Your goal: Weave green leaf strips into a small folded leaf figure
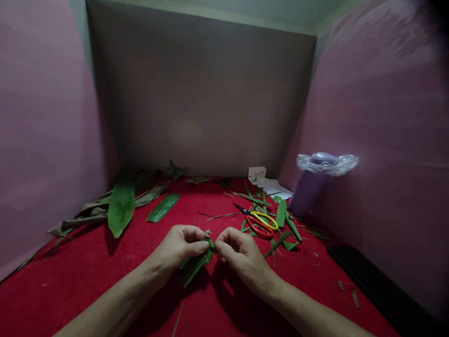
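Between my hands is a folded green leaf (pixel 196 268), its striped lower part hanging down over the red cloth. My left hand (pixel 182 245) is closed on its upper part, the thumb pressed on top. At the leaf's upper right end, my right hand (pixel 236 250) pinches a small tip between thumb and forefinger. A thin curl (pixel 207 232) sticks up at the top of the leaf. To the right of my right hand lie scissors (pixel 257 222) with red and yellow handles, among cut leaf strips (pixel 281 214).
A cut leaf piece (pixel 163 208) and a long broad leaf (pixel 121 208) lie at the left, beside dried leaves (pixel 94 209). White papers (pixel 275 187) sit at the back right. A purple bottle (pixel 308 192) with plastic wrap and a black flat object (pixel 372 281) stand along the right wall.
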Action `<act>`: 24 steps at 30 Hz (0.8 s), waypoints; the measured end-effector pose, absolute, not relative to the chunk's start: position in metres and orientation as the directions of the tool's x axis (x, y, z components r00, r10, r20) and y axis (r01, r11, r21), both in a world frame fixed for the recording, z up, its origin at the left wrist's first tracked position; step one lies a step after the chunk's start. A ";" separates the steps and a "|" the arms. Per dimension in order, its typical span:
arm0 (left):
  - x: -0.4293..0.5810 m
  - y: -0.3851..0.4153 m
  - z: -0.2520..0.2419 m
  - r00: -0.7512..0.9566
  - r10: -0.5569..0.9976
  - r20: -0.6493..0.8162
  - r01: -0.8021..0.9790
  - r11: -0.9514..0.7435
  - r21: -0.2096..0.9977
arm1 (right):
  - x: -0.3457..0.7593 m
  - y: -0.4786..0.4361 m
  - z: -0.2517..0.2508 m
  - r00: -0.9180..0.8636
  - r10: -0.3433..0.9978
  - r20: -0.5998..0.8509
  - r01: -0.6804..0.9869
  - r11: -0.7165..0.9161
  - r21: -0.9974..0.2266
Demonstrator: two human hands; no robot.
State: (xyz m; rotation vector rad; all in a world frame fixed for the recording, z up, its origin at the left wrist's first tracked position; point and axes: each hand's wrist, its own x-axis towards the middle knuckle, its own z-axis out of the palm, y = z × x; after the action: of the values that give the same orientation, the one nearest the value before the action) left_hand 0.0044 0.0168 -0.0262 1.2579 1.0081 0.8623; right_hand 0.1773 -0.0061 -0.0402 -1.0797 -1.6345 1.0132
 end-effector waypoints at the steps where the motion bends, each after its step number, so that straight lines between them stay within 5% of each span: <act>1: 0.005 0.017 -0.026 0.330 0.936 -0.121 0.013 0.124 0.992 | 0.178 -0.006 -0.041 -0.212 0.948 0.237 0.194 0.279 -0.941; 6: 0.006 0.016 -0.025 0.286 0.949 -0.135 0.006 0.140 0.990 | 0.179 -0.003 -0.044 -0.186 0.949 0.255 0.151 0.284 -0.947; 12: 0.008 0.014 -0.022 0.275 0.956 -0.100 -0.040 0.115 0.993 | 0.179 -0.004 -0.044 -0.182 0.923 0.340 0.288 0.381 -0.879; 24: 0.009 0.012 -0.021 0.318 0.937 -0.144 -0.025 0.160 0.987 | 0.179 -0.006 -0.042 -0.149 0.944 0.295 0.271 0.326 -0.906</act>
State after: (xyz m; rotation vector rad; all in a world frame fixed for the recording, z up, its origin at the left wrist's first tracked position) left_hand 0.0090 0.0116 -0.0205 1.1949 1.0061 0.8867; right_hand 0.1787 -0.0056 -0.0423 -1.1177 -1.6363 0.8831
